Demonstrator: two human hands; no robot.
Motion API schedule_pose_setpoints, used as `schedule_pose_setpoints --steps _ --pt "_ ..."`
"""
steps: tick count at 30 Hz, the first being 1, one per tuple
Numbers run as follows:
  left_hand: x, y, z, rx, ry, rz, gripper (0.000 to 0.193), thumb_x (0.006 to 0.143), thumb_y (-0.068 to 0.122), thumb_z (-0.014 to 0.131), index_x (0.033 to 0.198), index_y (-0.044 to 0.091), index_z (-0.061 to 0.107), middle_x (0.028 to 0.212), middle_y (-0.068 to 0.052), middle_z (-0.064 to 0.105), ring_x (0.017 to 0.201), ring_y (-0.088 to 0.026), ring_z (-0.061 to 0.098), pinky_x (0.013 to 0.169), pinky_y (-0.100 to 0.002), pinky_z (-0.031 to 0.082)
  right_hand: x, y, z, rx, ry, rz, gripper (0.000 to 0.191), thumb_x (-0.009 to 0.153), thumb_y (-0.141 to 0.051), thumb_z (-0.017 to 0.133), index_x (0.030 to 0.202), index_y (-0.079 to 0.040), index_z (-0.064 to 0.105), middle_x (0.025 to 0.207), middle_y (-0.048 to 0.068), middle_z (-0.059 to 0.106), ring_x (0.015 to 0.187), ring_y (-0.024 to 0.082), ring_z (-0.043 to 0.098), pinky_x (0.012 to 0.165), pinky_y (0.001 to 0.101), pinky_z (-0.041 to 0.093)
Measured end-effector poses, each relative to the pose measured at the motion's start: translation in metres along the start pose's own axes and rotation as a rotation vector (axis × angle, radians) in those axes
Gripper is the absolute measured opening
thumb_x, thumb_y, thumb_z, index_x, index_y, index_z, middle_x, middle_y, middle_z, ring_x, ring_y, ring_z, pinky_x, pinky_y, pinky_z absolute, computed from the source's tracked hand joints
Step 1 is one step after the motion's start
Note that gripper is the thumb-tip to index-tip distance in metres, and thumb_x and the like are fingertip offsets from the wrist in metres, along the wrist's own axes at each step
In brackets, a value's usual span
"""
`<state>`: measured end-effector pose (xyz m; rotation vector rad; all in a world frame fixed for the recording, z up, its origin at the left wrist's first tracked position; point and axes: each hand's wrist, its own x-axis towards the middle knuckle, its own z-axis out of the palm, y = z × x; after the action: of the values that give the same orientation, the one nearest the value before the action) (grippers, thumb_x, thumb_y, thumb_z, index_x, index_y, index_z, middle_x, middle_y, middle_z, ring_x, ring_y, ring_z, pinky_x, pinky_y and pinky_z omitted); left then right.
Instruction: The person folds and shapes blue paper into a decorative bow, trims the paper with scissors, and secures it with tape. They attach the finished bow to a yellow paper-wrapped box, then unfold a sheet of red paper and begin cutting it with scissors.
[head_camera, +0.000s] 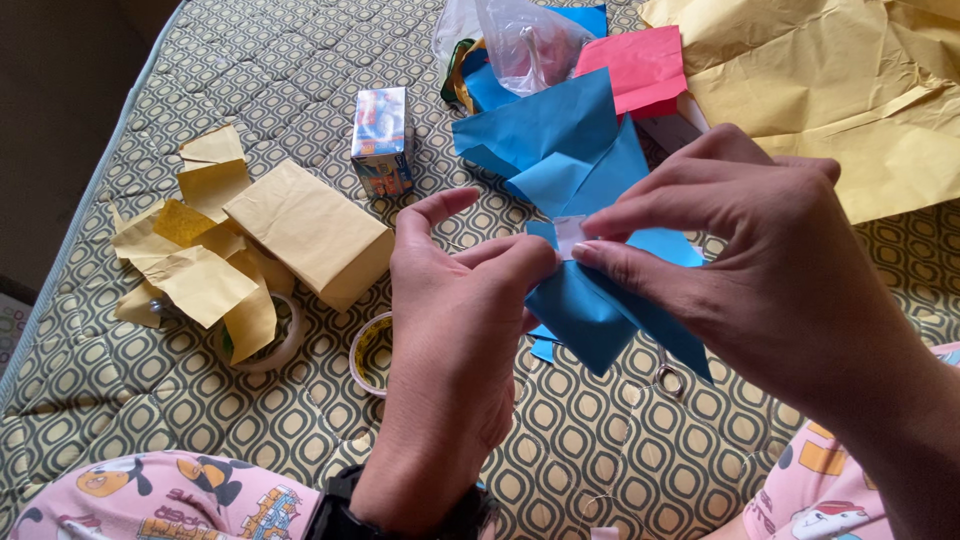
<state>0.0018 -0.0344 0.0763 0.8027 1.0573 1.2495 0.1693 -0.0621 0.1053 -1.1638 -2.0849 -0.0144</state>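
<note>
pinching blue paper (590, 310) and white tape strip (568, 236), left hand (455, 350) and right hand (760, 260) both closed

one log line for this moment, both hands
left hand: pinching blue paper | right hand: pressing white tape piece onto it | tape roll: on bed

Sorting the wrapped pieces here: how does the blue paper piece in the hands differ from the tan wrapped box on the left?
The blue paper piece is held up by both hands, loosely folded and pointed; the tan wrapped box lies untouched on the mattress, neatly wrapped and rectangular. Both are covered in plain coloured paper.
</note>
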Motion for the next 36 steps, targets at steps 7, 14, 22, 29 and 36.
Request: schedule_pose_setpoints --steps 7,14,22,29,36 --pt "0.0003 0.0011 0.002 -0.012 -0.026 0.021 0.076 0.07 0.0 0.071 0.138 0.007 0.038 0.092 -0.017 0.077 0.069 -0.017 0.071 0.057 -0.029 0.055 0.0011 -0.002 0.003 -0.023 0.043 0.143 0.023 0.081 -0.013 0.085 0.102 -0.008 0.081 0.086 0.003 0.076 0.095 0.017 0.062 0.081 0.0316 0.052" --pt "-0.0001 0.0008 0.002 0.014 -0.023 0.036 0.075 0.071 0.001 0.073 0.138 0.007 0.04 0.094 -0.017 0.077 0.07 -0.017 0.072 0.056 -0.028 0.055 0.0011 -0.0041 0.0022 -0.061 0.038 0.12 0.019 0.08 -0.013 0.085 0.098 -0.009 0.082 0.084 0.003 0.076 0.096 0.017 0.06 0.083 0.0324 0.05" --pt "-0.0014 0.0014 0.0021 -0.022 -0.052 0.062 0.074 0.07 -0.002 0.071 0.137 0.006 0.039 0.094 -0.019 0.078 0.069 -0.017 0.072 0.056 -0.027 0.056 0.0003 -0.0058 0.0026 -0.049 0.052 0.137 0.018 0.081 -0.013 0.085 0.098 -0.009 0.081 0.085 0.003 0.076 0.098 0.017 0.06 0.083 0.0314 0.05" --pt "-0.0024 0.0015 0.0014 -0.061 -0.08 0.081 0.073 0.071 -0.006 0.067 0.137 0.003 0.037 0.094 -0.023 0.077 0.07 -0.02 0.073 0.058 -0.029 0.059 -0.0015 -0.007 0.0042 -0.055 0.052 0.208 0.021 0.081 -0.013 0.085 0.101 -0.009 0.082 0.085 0.004 0.075 0.097 0.018 0.06 0.081 0.0327 0.051" --pt "-0.003 0.001 0.0021 -0.069 -0.085 0.1 0.073 0.069 -0.006 0.067 0.136 0.002 0.038 0.094 -0.023 0.077 0.072 -0.02 0.074 0.058 -0.028 0.06 -0.0028 -0.007 0.0052 -0.068 0.055 0.225 0.018 0.082 -0.014 0.086 0.099 -0.009 0.082 0.084 0.005 0.075 0.098 0.019 0.059 0.081 0.033 0.051"
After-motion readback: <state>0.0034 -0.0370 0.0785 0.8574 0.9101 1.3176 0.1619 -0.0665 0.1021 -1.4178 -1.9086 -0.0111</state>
